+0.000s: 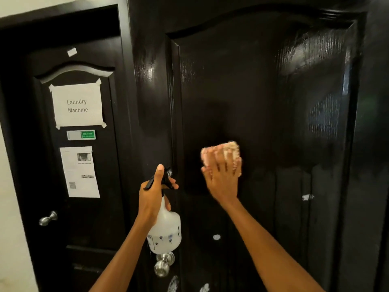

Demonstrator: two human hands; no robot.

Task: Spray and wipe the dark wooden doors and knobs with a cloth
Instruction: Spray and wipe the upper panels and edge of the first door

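A glossy dark wooden door fills the middle and right of the view. My right hand presses a pale pink cloth flat against its raised panel, fingers spread and blurred. My left hand grips the neck of a white spray bottle with a black trigger head, held upright in front of the door's left stile. Right below the bottle sits the door's silver knob. A second dark door stands to the left with its own silver knob.
The left door carries a taped "Laundry Machine" sign, a small green plate and a printed sheet. White spray blotches dot the lower part of the near door. A pale wall borders the far left.
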